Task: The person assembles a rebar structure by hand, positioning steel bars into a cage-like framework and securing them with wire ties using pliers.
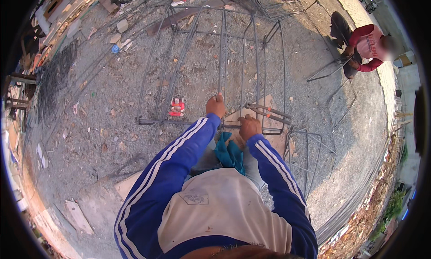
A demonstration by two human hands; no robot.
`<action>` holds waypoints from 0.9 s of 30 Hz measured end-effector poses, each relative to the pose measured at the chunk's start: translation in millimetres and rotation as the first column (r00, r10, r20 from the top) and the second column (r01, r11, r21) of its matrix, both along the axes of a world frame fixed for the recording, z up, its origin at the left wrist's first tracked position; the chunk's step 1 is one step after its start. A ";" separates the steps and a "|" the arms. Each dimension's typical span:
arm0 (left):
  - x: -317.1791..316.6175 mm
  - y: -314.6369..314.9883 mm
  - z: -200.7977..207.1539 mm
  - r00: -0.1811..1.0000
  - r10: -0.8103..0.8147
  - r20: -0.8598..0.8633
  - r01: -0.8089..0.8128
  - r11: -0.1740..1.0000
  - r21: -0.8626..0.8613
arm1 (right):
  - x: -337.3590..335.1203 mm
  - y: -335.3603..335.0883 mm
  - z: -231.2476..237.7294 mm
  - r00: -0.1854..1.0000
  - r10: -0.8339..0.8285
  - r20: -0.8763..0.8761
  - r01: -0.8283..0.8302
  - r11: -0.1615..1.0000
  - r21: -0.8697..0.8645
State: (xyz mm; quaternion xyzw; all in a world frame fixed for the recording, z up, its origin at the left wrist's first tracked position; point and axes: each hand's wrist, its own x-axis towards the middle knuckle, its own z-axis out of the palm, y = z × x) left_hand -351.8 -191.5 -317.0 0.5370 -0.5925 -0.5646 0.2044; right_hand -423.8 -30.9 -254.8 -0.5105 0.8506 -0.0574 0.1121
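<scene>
Pincers (268, 109) rt of pkt (177, 107).

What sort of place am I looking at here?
Likely an outdoor building site or rebar yard: a steel bar frame over gritty, partly sunlit ground, and a long-handled tool near the right hand.

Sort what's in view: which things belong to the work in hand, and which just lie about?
Apparently in the work:
- metal-rod frame, the left hand at one rod
- long-handled pincers, beside the right hand

Apparently just lying about:
- red-and-white packet
- blue scrap
- pale board, lower left
</scene>
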 end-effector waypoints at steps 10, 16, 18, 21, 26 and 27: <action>1.8 0.4 38.6 0.996 -0.081 -0.040 0.086 0.989 0.122 | -2.7 1.4 -0.2 1.000 0.016 -0.015 -0.016 0.999 -0.036; 11.3 -21.9 -0.4 0.973 -0.232 0.015 0.232 0.973 0.016 | 0.0 -3.6 2.3 1.000 0.006 -0.022 -0.007 0.998 -0.056; 17.4 -27.8 1.2 0.966 -0.245 0.079 0.249 0.968 -0.041 | 2.0 -3.3 0.8 1.000 0.008 -0.015 -0.008 0.999 -0.048; 22.3 -42.6 29.1 0.989 -0.144 0.037 0.147 0.913 -0.381 | -4.8 2.5 -0.5 1.000 0.001 -0.022 -0.002 0.999 -0.039; 78.5 -124.0 68.4 0.961 0.186 0.203 0.057 0.588 -0.807 | -1.6 6.3 -1.8 1.000 -0.024 -0.004 0.024 0.999 -0.040; 95.8 -141.1 61.9 0.951 0.145 0.273 0.085 0.726 -0.682 | -0.5 3.1 -0.8 1.000 -0.026 -0.010 0.025 0.998 -0.050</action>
